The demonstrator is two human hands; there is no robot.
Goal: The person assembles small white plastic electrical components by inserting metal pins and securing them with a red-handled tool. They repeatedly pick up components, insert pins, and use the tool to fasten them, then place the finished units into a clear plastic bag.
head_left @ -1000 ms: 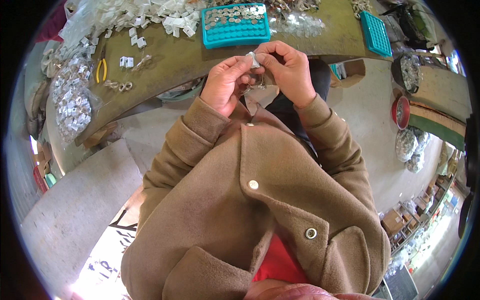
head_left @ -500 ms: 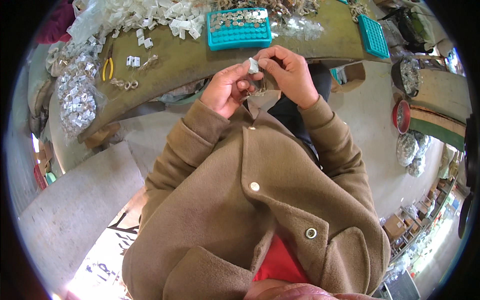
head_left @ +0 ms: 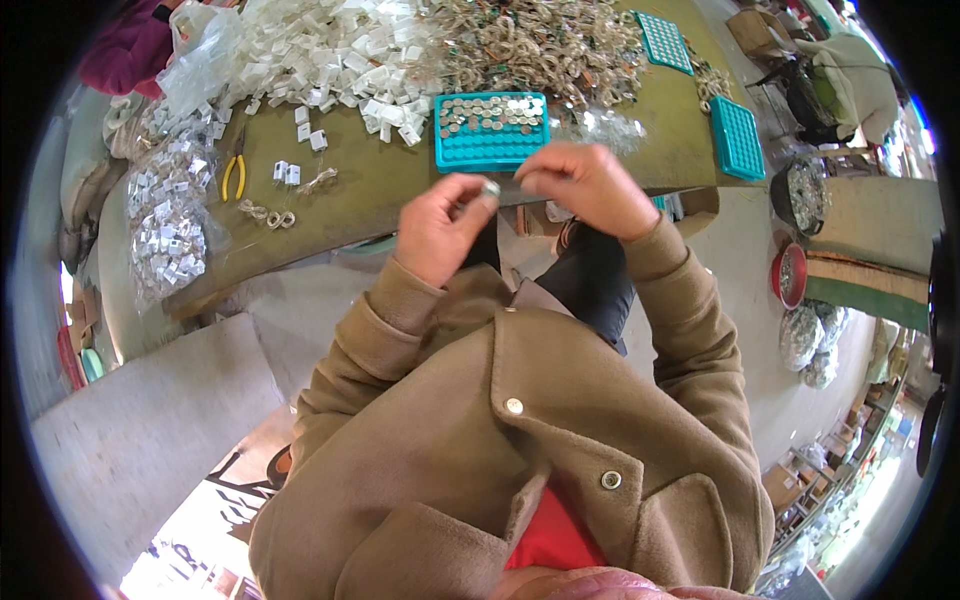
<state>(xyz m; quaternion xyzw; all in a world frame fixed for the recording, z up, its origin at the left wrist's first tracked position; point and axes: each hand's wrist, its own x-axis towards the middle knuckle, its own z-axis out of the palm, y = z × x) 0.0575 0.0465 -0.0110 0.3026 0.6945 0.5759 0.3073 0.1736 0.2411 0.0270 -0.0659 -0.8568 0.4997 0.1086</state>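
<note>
Yellow-handled metal pliers (head_left: 234,176): on the olive-green table (head_left: 350,178)
Left hand (head_left: 438,228): pinches a small pale piece (head_left: 491,188) near the table's edge
Teal rectangular plastic tray (head_left: 482,155): round silvery discs (head_left: 490,112) in its far rows
Right hand (head_left: 592,190): apart from the left; cannot tell whether it holds anything

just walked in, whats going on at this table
A person in a brown coat is handling small parts at a table. The left hand pinches a small pale piece at its fingertips. The right hand is beside the near right corner of a teal tray partly filled with silvery discs; whether it holds anything isn't clear. Behind lie heaped white plastic pieces, and yellow-handled pliers rest to the left.
</note>
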